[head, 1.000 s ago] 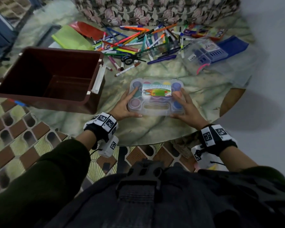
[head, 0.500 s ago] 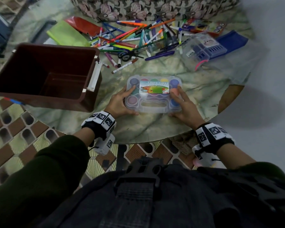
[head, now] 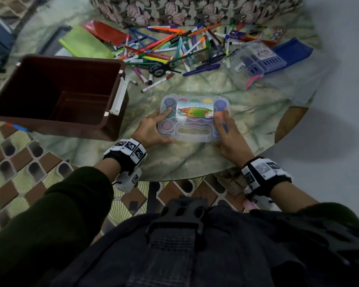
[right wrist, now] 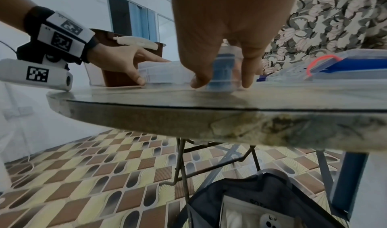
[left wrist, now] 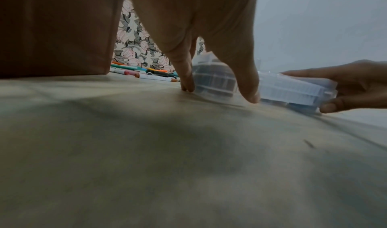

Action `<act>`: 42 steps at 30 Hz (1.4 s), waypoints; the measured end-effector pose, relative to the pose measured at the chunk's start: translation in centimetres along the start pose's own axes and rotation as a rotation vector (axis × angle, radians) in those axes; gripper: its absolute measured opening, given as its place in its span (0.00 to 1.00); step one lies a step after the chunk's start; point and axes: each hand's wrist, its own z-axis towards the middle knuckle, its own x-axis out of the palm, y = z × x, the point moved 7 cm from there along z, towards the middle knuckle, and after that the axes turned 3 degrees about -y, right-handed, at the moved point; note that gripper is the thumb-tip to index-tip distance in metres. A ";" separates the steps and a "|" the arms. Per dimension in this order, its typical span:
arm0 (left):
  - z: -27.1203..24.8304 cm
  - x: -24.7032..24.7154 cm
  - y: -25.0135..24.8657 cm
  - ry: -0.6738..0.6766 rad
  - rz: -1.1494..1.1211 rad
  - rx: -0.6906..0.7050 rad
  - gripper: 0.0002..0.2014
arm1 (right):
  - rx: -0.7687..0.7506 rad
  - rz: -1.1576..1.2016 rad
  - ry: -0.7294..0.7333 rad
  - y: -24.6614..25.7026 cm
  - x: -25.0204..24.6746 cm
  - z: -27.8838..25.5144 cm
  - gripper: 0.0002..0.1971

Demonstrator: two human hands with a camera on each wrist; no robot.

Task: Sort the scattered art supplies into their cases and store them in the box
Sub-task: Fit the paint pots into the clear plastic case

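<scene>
While the paint case [head: 193, 119] lies flat on the table [head: 195, 162] near its front edge, both hands clasp it by the short ends: the left hand [head: 151, 129] has fingers laid over the lid at the case's nine o'clock side with the thumb curled along the near corner, and the right hand [head: 228, 137] does the same at three o'clock, fingertips on the lid and thumb under the near edge, as the left wrist view shows. The case looks like thin clear plastic, stiff and light, with round paint pots beneath a labelled lid; its smooth surface is probably a bit slippery, and the lid may pop if squeezed hard or tipped, so holding it level by the two ends, thumbs below and fingers above, seems the safest grip. The brown box [head: 56, 94] stands open at about ten o'clock from the case, just beside the left hand. At twelve o'clock, well apart, markers and pens [head: 166, 50] lie in a heap with scissors [head: 160, 69] among them. Toward one o'clock sits a clear case [head: 255, 61] with a blue insert, and green [head: 81, 44] and red [head: 106, 32] pouches lie at eleven o'clock.
</scene>
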 end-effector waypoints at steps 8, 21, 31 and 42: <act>0.0 0.7 1.0 0.118 -0.227 -0.094 0.44 | 0.137 0.358 -0.112 -1.7 -2.1 0.9 0.39; 2.6 1.6 1.9 0.008 -0.348 -0.583 0.30 | 0.672 0.657 -0.082 -4.7 0.3 3.4 0.26; 0.5 0.6 -0.6 -0.138 -0.785 -0.582 0.21 | 0.558 1.238 -0.290 -3.7 -2.3 2.5 0.21; -2.0 -9.8 -6.3 -0.311 0.367 0.053 0.22 | 0.412 1.466 -0.421 -1.2 -8.4 1.9 0.10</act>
